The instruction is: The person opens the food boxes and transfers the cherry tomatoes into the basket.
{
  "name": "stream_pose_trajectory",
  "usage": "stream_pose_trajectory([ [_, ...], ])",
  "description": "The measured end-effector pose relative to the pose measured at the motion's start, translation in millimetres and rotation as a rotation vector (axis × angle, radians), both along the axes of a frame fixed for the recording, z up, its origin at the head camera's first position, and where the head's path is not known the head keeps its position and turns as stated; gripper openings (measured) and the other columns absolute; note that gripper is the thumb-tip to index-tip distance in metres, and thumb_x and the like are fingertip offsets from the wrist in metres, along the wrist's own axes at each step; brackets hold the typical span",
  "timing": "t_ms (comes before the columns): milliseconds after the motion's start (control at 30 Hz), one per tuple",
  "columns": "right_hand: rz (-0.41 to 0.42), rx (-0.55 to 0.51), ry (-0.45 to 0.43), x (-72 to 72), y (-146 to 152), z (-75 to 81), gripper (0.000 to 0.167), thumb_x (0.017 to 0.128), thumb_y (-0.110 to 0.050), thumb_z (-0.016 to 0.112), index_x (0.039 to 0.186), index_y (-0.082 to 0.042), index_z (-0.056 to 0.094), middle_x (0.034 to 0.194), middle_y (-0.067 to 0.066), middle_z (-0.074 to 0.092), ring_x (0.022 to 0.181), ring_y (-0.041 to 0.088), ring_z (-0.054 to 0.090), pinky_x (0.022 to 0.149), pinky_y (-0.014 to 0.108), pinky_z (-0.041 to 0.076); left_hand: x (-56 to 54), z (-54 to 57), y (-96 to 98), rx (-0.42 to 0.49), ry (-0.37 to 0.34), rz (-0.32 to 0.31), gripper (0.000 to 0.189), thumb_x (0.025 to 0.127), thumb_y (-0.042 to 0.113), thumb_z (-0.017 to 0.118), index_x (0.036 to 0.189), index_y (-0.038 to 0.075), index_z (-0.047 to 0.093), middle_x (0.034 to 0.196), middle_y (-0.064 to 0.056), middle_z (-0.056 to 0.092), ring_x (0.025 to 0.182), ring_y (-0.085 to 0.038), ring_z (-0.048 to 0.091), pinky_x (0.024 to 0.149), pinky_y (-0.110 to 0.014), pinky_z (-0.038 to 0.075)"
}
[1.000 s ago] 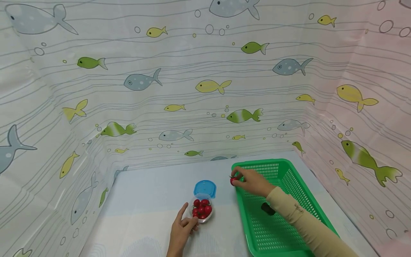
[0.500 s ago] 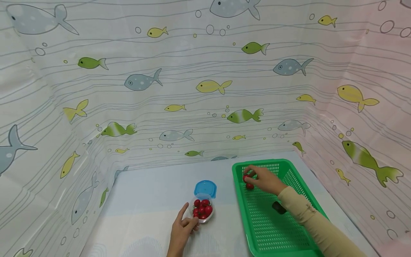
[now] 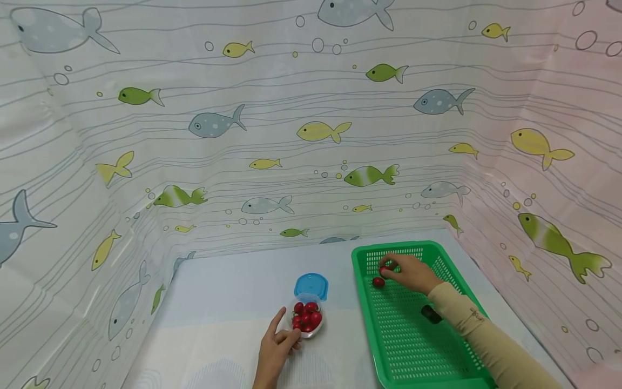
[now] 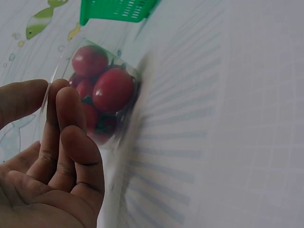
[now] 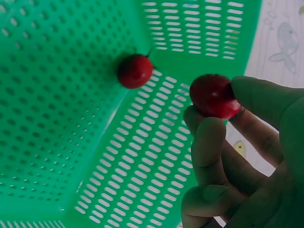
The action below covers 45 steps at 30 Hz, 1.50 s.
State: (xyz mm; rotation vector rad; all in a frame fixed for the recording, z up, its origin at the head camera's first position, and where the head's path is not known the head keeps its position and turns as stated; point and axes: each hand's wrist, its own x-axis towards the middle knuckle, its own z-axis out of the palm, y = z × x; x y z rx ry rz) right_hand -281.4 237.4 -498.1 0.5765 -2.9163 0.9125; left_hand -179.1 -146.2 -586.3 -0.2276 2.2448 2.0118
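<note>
In the right wrist view, my right hand (image 5: 242, 156) pinches a red cherry tomato (image 5: 213, 96) between thumb and fingers. It is inside the far left part of the green basket (image 3: 367, 319), apart from the basket floor. A second cherry tomato (image 3: 378, 282) lies in the basket near that corner. My left hand (image 3: 278, 346) pinches the rim of a small clear plastic container (image 4: 124, 62) between thumb and fingertips. Several cherry tomatoes (image 4: 113, 89), some with green stems, fill the container, which stands on the table left of the basket.
A blue lid (image 3: 311, 286) lies open behind the container, touching its far edge. The basket's raised rim stands between the container and the right hand. Fish-patterned sheeting (image 3: 272, 178) walls in the white table (image 3: 228, 297) at the back and sides.
My right hand has carried the cherry tomato from over the basket's left rim rightward to inside it. The tomato lying in the basket has come into view. The left hand has stayed put.
</note>
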Motion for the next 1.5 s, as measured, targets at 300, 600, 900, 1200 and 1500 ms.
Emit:
stream_pose_trajectory([
  [300, -0.067, 0.094, -0.048, -8.1, 3, -14.2, 0.025, 0.097, -0.026, 0.071, 0.118, -0.013, 0.069, 0.101, 0.002, 0.073, 0.095, 0.023, 0.069, 0.078, 0.048, 0.054, 1.3, 1.3, 0.3, -0.005, 0.016, 0.012, 0.079, 0.095, 0.026, 0.073, 0.159, 0.008, 0.03, 0.09, -0.015, 0.075, 0.074, -0.021, 0.068, 0.067, -0.029, 0.052],
  [600, -0.106, 0.169, -0.07, -12.8, 1, -27.5, 0.018, 0.094, -0.025, 0.074, 0.107, -0.014, 0.07, 0.092, 0.001, 0.071, 0.081, 0.018, 0.066, 0.065, 0.041, 0.052, 3.5, 3.6, 0.7, -0.001, 0.015, 0.014, 0.079, 0.094, 0.026, 0.074, 0.159, 0.009, 0.031, 0.089, -0.012, 0.075, 0.075, -0.021, 0.068, 0.068, -0.029, 0.051],
  [900, -0.106, 0.208, -0.046, -5.8, -4, -31.9, 0.017, 0.092, -0.022, 0.075, 0.103, -0.01, 0.071, 0.082, 0.001, 0.068, 0.067, 0.013, 0.058, 0.056, 0.036, 0.047, 2.6, 3.1, 0.8, 0.014, 0.014, 0.011, 0.079, 0.095, 0.027, 0.073, 0.16, 0.009, 0.03, 0.09, -0.014, 0.075, 0.075, -0.022, 0.068, 0.067, -0.029, 0.051],
  [1200, -0.12, 0.223, -0.048, -3.2, -2, -34.7, 0.021, 0.092, -0.023, 0.076, 0.106, -0.008, 0.071, 0.084, 0.002, 0.07, 0.069, 0.014, 0.062, 0.057, 0.037, 0.049, 1.4, 0.8, 0.2, 0.013, 0.003, -0.002, 0.079, 0.097, 0.023, 0.071, 0.16, 0.006, 0.027, 0.091, -0.016, 0.074, 0.076, -0.023, 0.068, 0.067, -0.03, 0.051],
  [1500, -0.142, 0.211, -0.121, -4.2, 0, -31.6, 0.027, 0.092, -0.025, 0.074, 0.113, -0.009, 0.07, 0.091, 0.003, 0.071, 0.075, 0.017, 0.064, 0.06, 0.04, 0.05, 4.9, 12.9, 2.3, 0.012, 0.007, -0.009, 0.076, 0.097, 0.017, 0.07, 0.159, 0.002, 0.028, 0.091, -0.019, 0.074, 0.075, -0.026, 0.068, 0.067, -0.03, 0.051],
])
